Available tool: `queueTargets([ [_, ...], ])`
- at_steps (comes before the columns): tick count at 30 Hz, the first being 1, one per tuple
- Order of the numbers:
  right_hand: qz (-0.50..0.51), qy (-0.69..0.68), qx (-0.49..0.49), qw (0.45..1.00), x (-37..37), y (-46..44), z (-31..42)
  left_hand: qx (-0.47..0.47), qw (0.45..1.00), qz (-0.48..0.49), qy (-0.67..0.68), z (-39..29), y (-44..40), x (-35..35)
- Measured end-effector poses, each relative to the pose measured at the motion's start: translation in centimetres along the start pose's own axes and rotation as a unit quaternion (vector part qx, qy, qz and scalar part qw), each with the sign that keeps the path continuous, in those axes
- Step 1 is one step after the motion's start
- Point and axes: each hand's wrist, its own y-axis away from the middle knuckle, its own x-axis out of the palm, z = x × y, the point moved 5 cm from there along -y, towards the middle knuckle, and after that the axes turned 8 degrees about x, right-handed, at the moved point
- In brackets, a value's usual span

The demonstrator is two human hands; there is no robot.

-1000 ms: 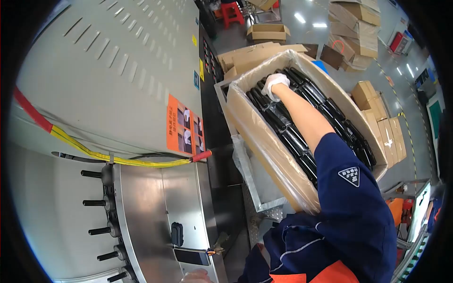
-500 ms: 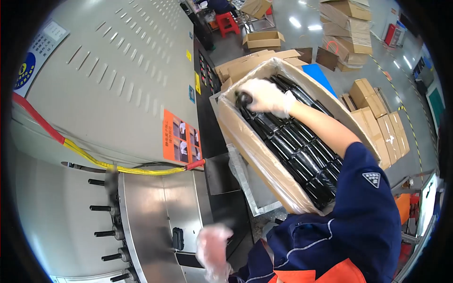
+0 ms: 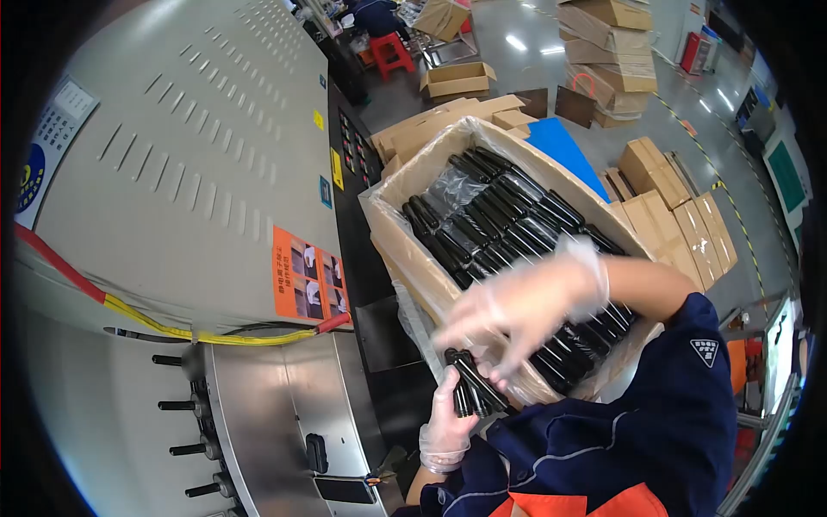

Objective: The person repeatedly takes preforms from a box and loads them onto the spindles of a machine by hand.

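My left hand [image 3: 446, 424], in a clear glove, is closed around a small bundle of glossy black tubes [image 3: 469, 386] at the near end of the box. My right hand [image 3: 521, 302], also gloved and blurred, reaches over the bundle. Its thumb and fingers are spread to either side of the bundle's upper ends; whether they touch is hard to tell. Beneath and beyond it, the cardboard box [image 3: 428, 297], lined with clear plastic, holds rows of similar black tubes [image 3: 500, 211].
A grey machine cabinet [image 3: 215, 172] stands at the left, with black-tipped spindles [image 3: 177, 405] below it. A phone-like dark device [image 3: 345, 489] lies on the steel ledge. Cardboard boxes [image 3: 659, 228] stand at the right. A person [image 3: 375, 17] sits on a red stool [image 3: 392, 56] behind.
My right hand has come back from the far end of the box toward me. My left hand, seen bare of tubes before, has moved right and now grips the bundle.
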Motion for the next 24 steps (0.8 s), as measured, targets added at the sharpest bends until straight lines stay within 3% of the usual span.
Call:
queueTargets([
  [1, 0.059, -0.085, 0.133, 0.986, -2.3, 1.1, -2.4, 0.005, 1.0, -0.006, -0.021, -0.2, -0.4, -0.2],
  [2, 0.037, -0.191, 0.265, 0.944, -5.8, 1.4, -8.9, 0.008, 0.999, -0.025, -0.024, -0.8, -0.1, -0.5],
  [3, -0.069, -0.073, 0.293, 0.951, -7.9, 2.0, -13.1, 0.014, 0.999, -0.017, -0.03, -1.1, 0.1, -0.2],
  [4, -0.167, 0.008, 0.398, 0.902, -9.7, 2.5, -15.8, 0.019, 1.0, -0.017, -0.011, -1.2, 0.3, -0.7],
  [5, -0.222, 0.03, 0.553, 0.803, -10.2, 3.4, -20.8, 0.023, 1.0, -0.017, 0.008, -1.2, 0.5, -1.3],
  [7, -0.291, 0.053, 0.596, 0.747, -10.6, 3.8, -27.0, 0.027, 0.999, -0.04, 0.0, -1.6, 1.1, -1.9],
  [14, -0.218, 0.109, 0.638, 0.731, -10.8, 0.4, -30.9, 0.031, 0.999, -0.036, 0.016, -2.3, 2.5, -3.8],
  [17, -0.176, 0.072, 0.648, 0.737, -10.5, -0.1, -31.0, 0.032, 0.998, -0.045, 0.004, -2.0, 2.5, -4.5],
  [19, -0.165, 0.053, 0.65, 0.74, -9.7, -0.5, -32.2, 0.07, 0.995, 0.029, -0.067, -2.2, 2.1, -3.7],
  [21, -0.149, 0.104, 0.565, 0.805, -9.1, -1.8, -31.9, 0.057, 0.993, 0.022, -0.106, -2.4, 2.2, -3.2],
  [23, -0.163, 0.129, 0.54, 0.816, -9.4, -1.8, -30.5, -0.015, 0.993, 0.043, -0.11, -2.0, 2.4, -3.3],
  [24, -0.227, 0.104, 0.549, 0.798, -10.0, -1.3, -30.0, 0.016, 0.993, 0.054, -0.1, -2.3, 2.4, -2.1],
])
